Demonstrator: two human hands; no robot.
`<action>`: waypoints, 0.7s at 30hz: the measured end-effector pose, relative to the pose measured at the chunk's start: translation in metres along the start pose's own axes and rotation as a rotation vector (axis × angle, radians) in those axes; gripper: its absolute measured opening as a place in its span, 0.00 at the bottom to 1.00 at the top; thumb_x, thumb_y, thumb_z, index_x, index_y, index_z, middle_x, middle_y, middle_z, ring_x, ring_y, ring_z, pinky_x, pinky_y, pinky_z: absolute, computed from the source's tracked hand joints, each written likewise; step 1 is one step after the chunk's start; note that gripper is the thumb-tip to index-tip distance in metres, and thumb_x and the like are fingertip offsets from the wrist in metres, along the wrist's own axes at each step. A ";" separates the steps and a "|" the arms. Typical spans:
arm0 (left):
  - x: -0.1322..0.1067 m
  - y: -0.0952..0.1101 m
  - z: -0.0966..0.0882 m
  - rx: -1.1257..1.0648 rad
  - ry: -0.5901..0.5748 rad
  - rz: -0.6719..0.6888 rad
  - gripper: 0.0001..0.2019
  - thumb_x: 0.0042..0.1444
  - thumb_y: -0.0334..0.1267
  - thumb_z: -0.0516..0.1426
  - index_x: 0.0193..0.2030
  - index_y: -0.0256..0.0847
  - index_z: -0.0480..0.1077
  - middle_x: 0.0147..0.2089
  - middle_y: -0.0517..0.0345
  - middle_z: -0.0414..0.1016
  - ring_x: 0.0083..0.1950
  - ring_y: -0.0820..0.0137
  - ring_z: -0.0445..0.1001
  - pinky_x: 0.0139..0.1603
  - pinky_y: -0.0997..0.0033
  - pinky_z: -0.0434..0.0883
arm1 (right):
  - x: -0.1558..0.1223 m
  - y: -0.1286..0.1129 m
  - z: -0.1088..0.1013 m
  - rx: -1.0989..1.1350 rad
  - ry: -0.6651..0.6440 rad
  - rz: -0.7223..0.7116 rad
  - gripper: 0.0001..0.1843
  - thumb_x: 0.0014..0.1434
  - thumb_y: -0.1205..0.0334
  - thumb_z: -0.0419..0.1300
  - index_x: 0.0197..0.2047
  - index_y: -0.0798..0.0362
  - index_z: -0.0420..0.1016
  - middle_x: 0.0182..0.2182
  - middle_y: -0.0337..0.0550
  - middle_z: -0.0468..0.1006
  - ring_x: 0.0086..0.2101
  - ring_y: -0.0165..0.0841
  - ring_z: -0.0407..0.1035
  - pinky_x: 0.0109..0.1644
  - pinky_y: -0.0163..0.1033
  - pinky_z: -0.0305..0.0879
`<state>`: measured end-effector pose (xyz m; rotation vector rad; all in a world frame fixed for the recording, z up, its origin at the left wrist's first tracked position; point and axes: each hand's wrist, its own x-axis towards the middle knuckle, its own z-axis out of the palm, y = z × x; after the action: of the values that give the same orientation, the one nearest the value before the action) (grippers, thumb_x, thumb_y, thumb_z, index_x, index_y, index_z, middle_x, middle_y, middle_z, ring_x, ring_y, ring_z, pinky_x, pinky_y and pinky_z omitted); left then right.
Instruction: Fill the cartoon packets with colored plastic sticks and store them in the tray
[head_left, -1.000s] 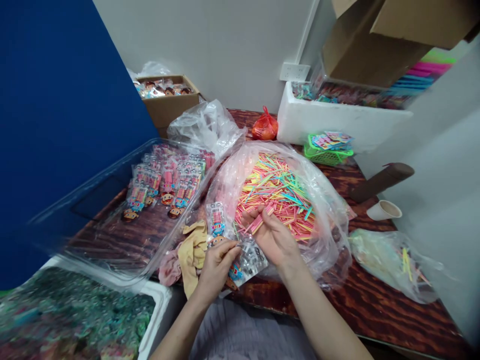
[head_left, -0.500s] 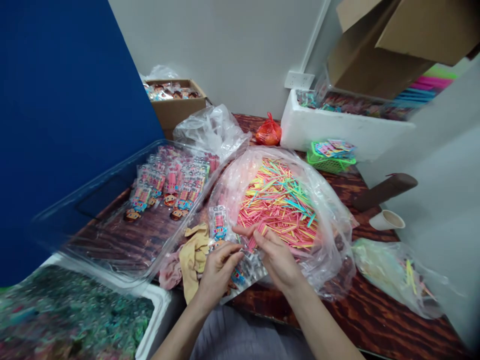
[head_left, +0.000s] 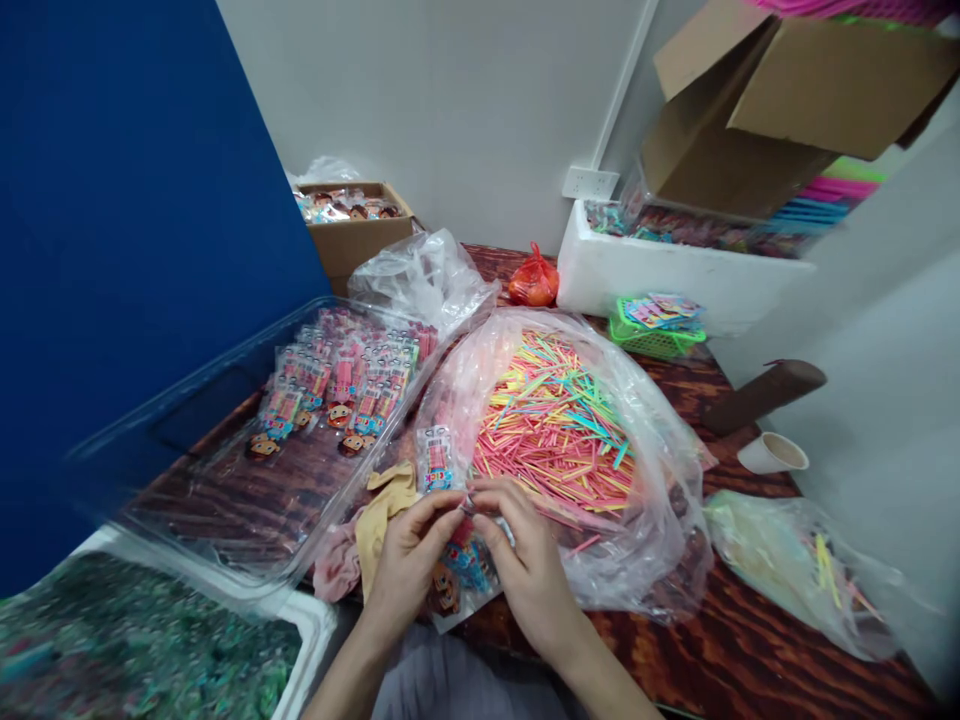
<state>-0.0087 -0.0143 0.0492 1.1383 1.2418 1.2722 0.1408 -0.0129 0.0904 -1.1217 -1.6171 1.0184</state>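
Note:
My left hand [head_left: 412, 545] is closed in a pinch at the top edge of a small clear printed packet [head_left: 469, 565] with a cartoon figure on it. Against it, my right hand [head_left: 525, 560] pinches the same top edge, fingertips meeting the left ones. A bit of pink shows between the fingertips, partly hidden. Below my hands lie more cartoon packets [head_left: 444, 592]. Another printed packet [head_left: 436, 455] lies just beyond my left fingers. Beyond my right hand, a large open plastic bag [head_left: 667, 440] holds a heap of thin coloured sticks [head_left: 555, 430], pink, yellow, green and blue.
To the left, a clear tray [head_left: 225, 510] holds rows of filled packets [head_left: 345, 380]. Yellow and pink cloths [head_left: 386, 510] lie beside it. A white foam box [head_left: 675, 265], green basket [head_left: 656, 340], paper cup [head_left: 772, 453] and plastic bag [head_left: 795, 560] stand right. A carton [head_left: 360, 235] is at the back.
My right hand has moved left and down from the edge of the stick heap, where it held pink sticks, to meet my left hand at the packet's top. The view has tilted slightly.

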 end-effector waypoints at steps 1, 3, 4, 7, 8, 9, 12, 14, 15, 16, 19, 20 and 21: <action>0.000 0.001 -0.002 0.003 -0.001 0.001 0.10 0.55 0.43 0.61 0.41 0.43 0.78 0.41 0.56 0.81 0.43 0.66 0.78 0.45 0.71 0.75 | -0.001 -0.001 0.002 -0.007 0.028 -0.013 0.09 0.66 0.63 0.54 0.46 0.46 0.73 0.47 0.45 0.75 0.50 0.38 0.67 0.56 0.45 0.63; 0.000 0.003 -0.006 0.019 -0.001 0.008 0.09 0.55 0.42 0.61 0.40 0.43 0.78 0.41 0.57 0.81 0.43 0.66 0.78 0.45 0.71 0.75 | -0.001 -0.002 0.006 -0.030 0.063 -0.046 0.11 0.65 0.66 0.54 0.48 0.47 0.72 0.46 0.45 0.74 0.49 0.38 0.67 0.54 0.44 0.63; -0.001 0.004 -0.008 0.029 0.000 0.013 0.09 0.55 0.42 0.61 0.40 0.43 0.78 0.41 0.57 0.81 0.43 0.66 0.78 0.45 0.71 0.75 | 0.000 -0.003 0.008 -0.043 0.057 -0.062 0.11 0.65 0.67 0.54 0.48 0.47 0.72 0.45 0.45 0.74 0.48 0.38 0.67 0.53 0.44 0.63; -0.002 0.007 -0.012 0.033 -0.014 0.014 0.09 0.55 0.42 0.61 0.41 0.43 0.78 0.41 0.57 0.81 0.43 0.67 0.78 0.45 0.71 0.75 | 0.003 -0.006 0.013 -0.077 -0.009 -0.096 0.13 0.64 0.71 0.52 0.44 0.47 0.74 0.43 0.43 0.74 0.46 0.37 0.67 0.51 0.43 0.63; -0.002 0.008 -0.013 0.032 -0.029 0.012 0.10 0.56 0.42 0.60 0.42 0.43 0.77 0.41 0.56 0.81 0.43 0.66 0.78 0.45 0.71 0.74 | 0.004 -0.008 0.014 -0.088 -0.015 -0.103 0.14 0.65 0.71 0.52 0.44 0.46 0.75 0.43 0.43 0.74 0.46 0.37 0.67 0.51 0.43 0.63; -0.002 0.009 -0.014 0.033 -0.048 0.015 0.10 0.56 0.42 0.60 0.42 0.43 0.77 0.42 0.56 0.80 0.43 0.66 0.77 0.46 0.70 0.74 | 0.005 -0.010 0.015 -0.094 -0.017 -0.111 0.14 0.65 0.72 0.51 0.43 0.46 0.75 0.43 0.44 0.74 0.47 0.37 0.67 0.51 0.43 0.63; 0.004 0.014 -0.017 0.051 -0.105 0.013 0.11 0.55 0.43 0.60 0.42 0.42 0.77 0.40 0.55 0.79 0.43 0.66 0.76 0.46 0.69 0.74 | 0.006 -0.012 0.016 -0.053 -0.015 -0.105 0.13 0.66 0.70 0.51 0.46 0.46 0.74 0.45 0.44 0.73 0.48 0.37 0.67 0.52 0.42 0.63; 0.010 0.016 -0.018 0.057 -0.099 -0.011 0.10 0.54 0.43 0.61 0.39 0.41 0.77 0.37 0.56 0.78 0.39 0.68 0.75 0.42 0.72 0.73 | 0.003 -0.004 0.011 -0.005 0.011 -0.058 0.13 0.66 0.67 0.52 0.51 0.46 0.70 0.47 0.44 0.73 0.48 0.36 0.67 0.51 0.41 0.64; 0.014 0.016 -0.018 0.055 -0.084 -0.028 0.09 0.54 0.43 0.61 0.37 0.40 0.76 0.35 0.58 0.77 0.37 0.69 0.74 0.39 0.73 0.72 | 0.002 0.003 0.006 -0.006 0.027 -0.028 0.14 0.66 0.66 0.53 0.53 0.46 0.68 0.48 0.44 0.73 0.48 0.36 0.68 0.52 0.41 0.64; 0.019 0.015 -0.019 0.047 -0.067 -0.047 0.09 0.53 0.43 0.62 0.36 0.40 0.75 0.34 0.59 0.76 0.35 0.70 0.73 0.37 0.74 0.71 | 0.001 0.013 -0.001 -0.033 0.044 -0.004 0.14 0.66 0.64 0.53 0.54 0.46 0.67 0.48 0.44 0.74 0.48 0.36 0.68 0.52 0.41 0.64; 0.033 0.009 -0.020 -0.004 -0.027 -0.110 0.11 0.52 0.45 0.62 0.34 0.39 0.73 0.31 0.62 0.72 0.31 0.73 0.71 0.33 0.76 0.69 | 0.003 0.053 -0.029 -0.293 0.072 0.039 0.09 0.67 0.63 0.52 0.46 0.49 0.73 0.43 0.45 0.75 0.46 0.39 0.67 0.51 0.44 0.62; 0.038 0.006 -0.020 -0.022 -0.012 -0.128 0.11 0.51 0.45 0.62 0.33 0.39 0.72 0.30 0.63 0.71 0.29 0.74 0.69 0.32 0.77 0.69 | 0.005 0.067 -0.039 -0.414 0.095 0.051 0.09 0.66 0.63 0.52 0.43 0.50 0.73 0.41 0.46 0.76 0.44 0.40 0.67 0.50 0.45 0.62; 0.043 0.002 -0.020 -0.030 0.007 -0.132 0.12 0.51 0.46 0.62 0.33 0.39 0.71 0.29 0.64 0.70 0.28 0.75 0.68 0.30 0.78 0.67 | 0.008 0.081 -0.048 -0.548 0.112 0.063 0.09 0.66 0.65 0.52 0.43 0.51 0.74 0.40 0.47 0.75 0.44 0.41 0.67 0.49 0.45 0.61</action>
<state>-0.0318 0.0274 0.0497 1.0136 1.2776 1.1932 0.2032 0.0217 0.0288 -1.5664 -1.8310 0.5418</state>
